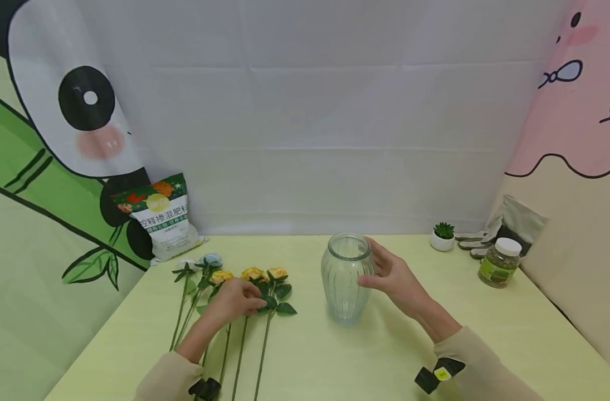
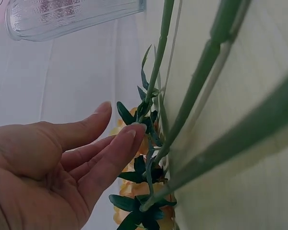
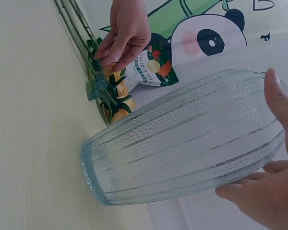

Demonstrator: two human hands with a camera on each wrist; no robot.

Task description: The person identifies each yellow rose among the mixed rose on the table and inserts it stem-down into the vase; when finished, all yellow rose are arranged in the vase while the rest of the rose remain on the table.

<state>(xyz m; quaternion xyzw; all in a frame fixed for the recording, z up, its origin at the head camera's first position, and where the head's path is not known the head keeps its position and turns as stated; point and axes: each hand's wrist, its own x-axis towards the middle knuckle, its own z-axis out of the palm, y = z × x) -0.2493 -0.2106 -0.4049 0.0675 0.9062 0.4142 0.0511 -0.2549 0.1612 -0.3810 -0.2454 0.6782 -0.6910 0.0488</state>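
Observation:
A clear ribbed glass vase (image 1: pixel 346 287) is upright at the middle of the table. My right hand (image 1: pixel 397 281) holds its right side near the top, thumb at the front and fingers behind. To the left, several long-stemmed artificial roses lie in a row, among them yellow roses (image 1: pixel 252 273) and a blue rose (image 1: pixel 212 259). Over the yellow ones is my left hand (image 1: pixel 238 301). In the left wrist view, the thumb is apart from the fingers, and the fingertips (image 2: pixel 138 129) reach the green leaves (image 2: pixel 126 113) beneath one bloom. Whether they touch the stem is unclear.
A fertilizer bag (image 1: pixel 166 223) leans against the backdrop at the back left. Toward the back right are a small potted succulent (image 1: pixel 442 238), a white-lidded jar (image 1: pixel 500 264), and grey gloves (image 1: pixel 485 236). The table (image 1: pixel 305 356) is pale yellow.

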